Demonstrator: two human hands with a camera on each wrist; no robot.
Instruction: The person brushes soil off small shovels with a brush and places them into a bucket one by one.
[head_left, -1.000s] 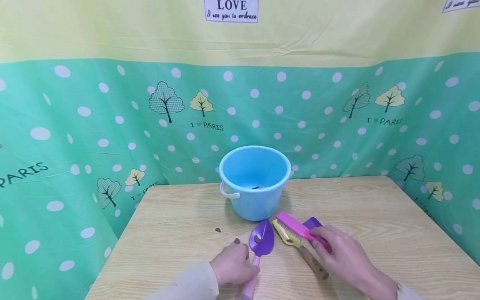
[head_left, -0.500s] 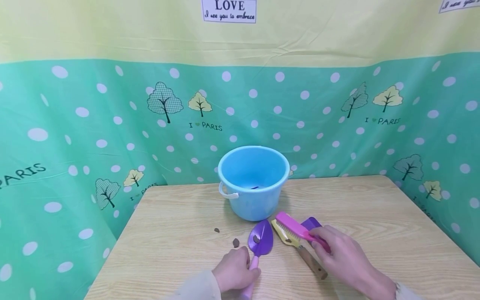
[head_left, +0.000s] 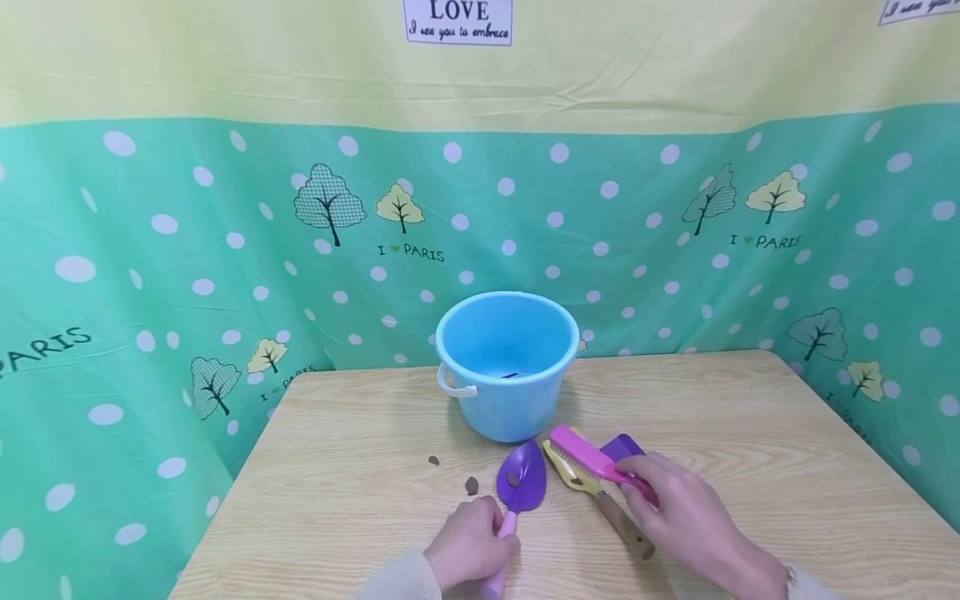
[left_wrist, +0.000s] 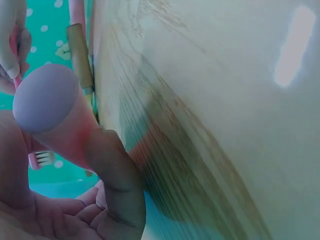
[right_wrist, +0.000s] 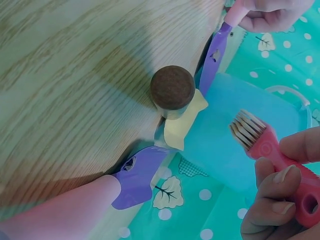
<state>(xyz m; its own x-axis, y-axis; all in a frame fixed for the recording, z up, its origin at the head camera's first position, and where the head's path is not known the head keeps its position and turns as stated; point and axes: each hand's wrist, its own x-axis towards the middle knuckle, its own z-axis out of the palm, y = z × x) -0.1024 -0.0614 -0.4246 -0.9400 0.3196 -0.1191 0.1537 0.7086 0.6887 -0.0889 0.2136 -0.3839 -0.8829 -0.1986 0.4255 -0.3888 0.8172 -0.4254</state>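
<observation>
My left hand (head_left: 471, 543) grips the pink handle of a trowel (head_left: 531, 475) with a pointed purple blade. The blade lies near the table top with a small brown lump (head_left: 513, 479) on it. In the left wrist view, thumb and fingers wrap that handle (left_wrist: 47, 97). My right hand (head_left: 693, 518) holds a pink brush (head_left: 581, 452) by its handle, bristles down. The brush head hangs over a small yellow hand shovel (head_left: 618, 521) with a wooden handle and a brown lump on its blade. Beside it, partly hidden by my right hand, lies another purple shovel (right_wrist: 142, 175) with a pink handle.
A light blue bucket (head_left: 513, 408) with a white handle stands behind the tools, something dark inside at its bottom. Two brown lumps, one larger (head_left: 472, 485) and one smaller (head_left: 433, 460), lie left of the trowel. Polka-dot cloth (head_left: 637, 275) hangs behind the wooden table (head_left: 337, 467).
My left hand has shifted slightly down and right, uncovering the larger brown lump. The brush head has moved a little left and down over the yellow shovel.
</observation>
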